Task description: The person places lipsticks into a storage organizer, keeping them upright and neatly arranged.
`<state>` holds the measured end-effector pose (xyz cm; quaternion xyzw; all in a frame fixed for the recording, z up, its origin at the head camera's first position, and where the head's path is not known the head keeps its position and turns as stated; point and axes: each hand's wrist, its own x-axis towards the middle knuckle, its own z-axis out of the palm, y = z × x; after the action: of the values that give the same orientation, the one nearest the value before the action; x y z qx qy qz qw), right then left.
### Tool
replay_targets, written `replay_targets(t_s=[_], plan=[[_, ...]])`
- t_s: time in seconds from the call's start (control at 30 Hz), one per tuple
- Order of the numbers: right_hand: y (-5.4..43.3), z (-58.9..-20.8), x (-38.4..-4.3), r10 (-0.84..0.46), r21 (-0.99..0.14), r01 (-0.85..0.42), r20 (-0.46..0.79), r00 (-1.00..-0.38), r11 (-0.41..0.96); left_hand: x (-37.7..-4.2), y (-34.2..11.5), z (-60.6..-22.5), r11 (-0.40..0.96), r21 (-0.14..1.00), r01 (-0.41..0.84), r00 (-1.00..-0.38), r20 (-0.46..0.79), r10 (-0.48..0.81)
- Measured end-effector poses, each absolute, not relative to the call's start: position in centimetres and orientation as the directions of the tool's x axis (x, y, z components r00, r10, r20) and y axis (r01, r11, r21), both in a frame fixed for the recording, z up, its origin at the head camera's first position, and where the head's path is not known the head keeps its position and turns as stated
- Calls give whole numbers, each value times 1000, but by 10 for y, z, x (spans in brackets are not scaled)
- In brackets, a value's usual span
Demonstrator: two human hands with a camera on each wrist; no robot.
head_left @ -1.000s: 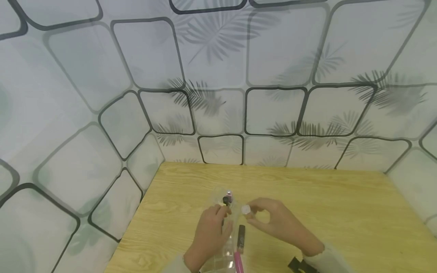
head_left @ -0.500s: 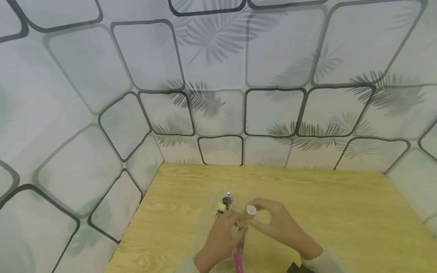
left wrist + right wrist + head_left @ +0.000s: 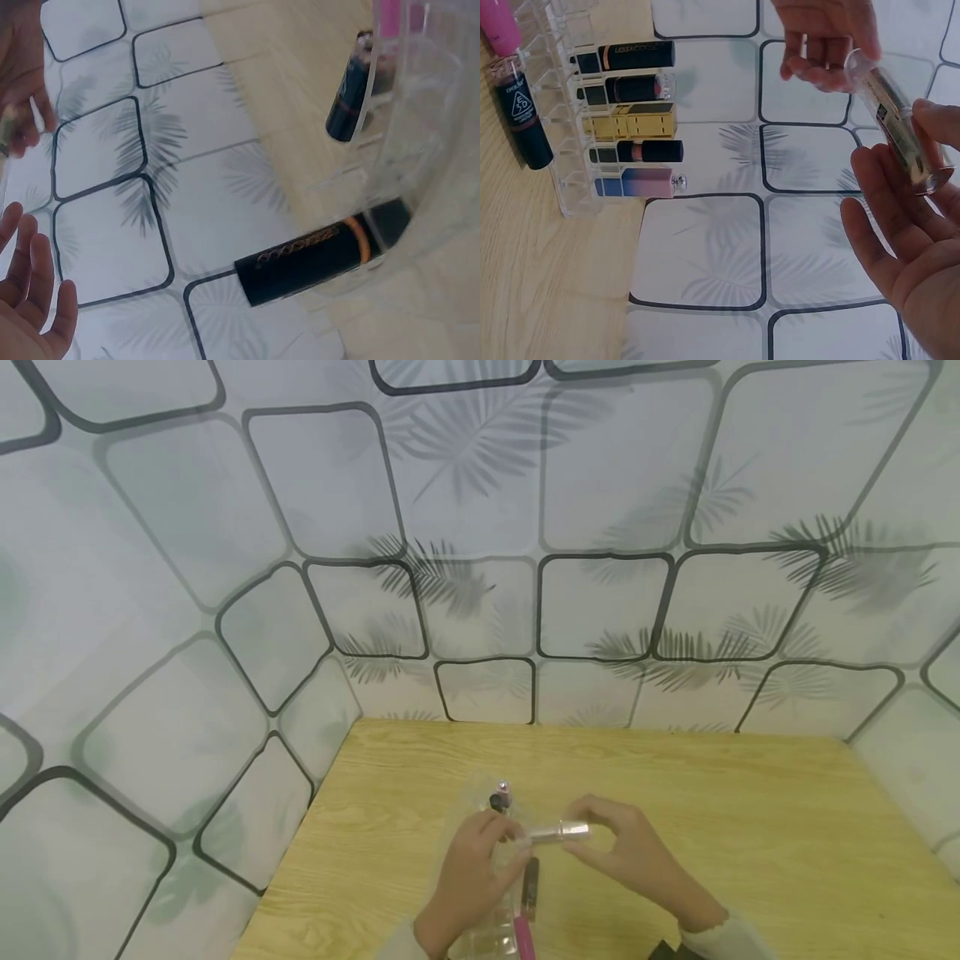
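A shiny lipstick tube (image 3: 558,832) lies nearly level between my two hands, above the table. My right hand (image 3: 622,839) pinches its silver end between thumb and fingers. At the other end, which looks clear in the right wrist view, my left hand (image 3: 476,877) grips with thumb and fingertips. Below the left hand stands a clear lipstick organizer (image 3: 495,939), partly covered by that hand. In the right wrist view the organizer (image 3: 562,135) holds several lipsticks, among them a gold one (image 3: 634,120) and a blue-and-pink one (image 3: 637,184).
Right beside the organizer, a black lipstick (image 3: 530,889) lies on the wooden table (image 3: 712,810). A pink tube (image 3: 523,937) lies just nearer to me. Patterned wall covering (image 3: 480,610) rises behind the table. Part of a black object (image 3: 671,952) shows below my right wrist.
The tube has turned from end-on to the camera to nearly level. My left hand has moved from over the organizer to the tube's left end.
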<state>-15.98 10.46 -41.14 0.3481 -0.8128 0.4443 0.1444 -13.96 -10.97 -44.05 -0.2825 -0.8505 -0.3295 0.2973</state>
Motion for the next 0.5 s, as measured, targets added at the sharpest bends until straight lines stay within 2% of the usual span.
replay_targets(t_s=[0.17, 0.3, 0.5], plan=[[102, -422, -159, -488, -621, -700, 516, -704, 352, -147, -110, -435, 610, 337, 718, -604, 737, 303], [96, -431, -156, -522, -624, -670, 445, -728, 402, -150, -106, -432, 616, 271, 740, -557, 761, 334], [92, -435, -153, -531, -615, -649, 401, -747, 448, -149, -101, -425, 647, 201, 735, -536, 756, 374]])
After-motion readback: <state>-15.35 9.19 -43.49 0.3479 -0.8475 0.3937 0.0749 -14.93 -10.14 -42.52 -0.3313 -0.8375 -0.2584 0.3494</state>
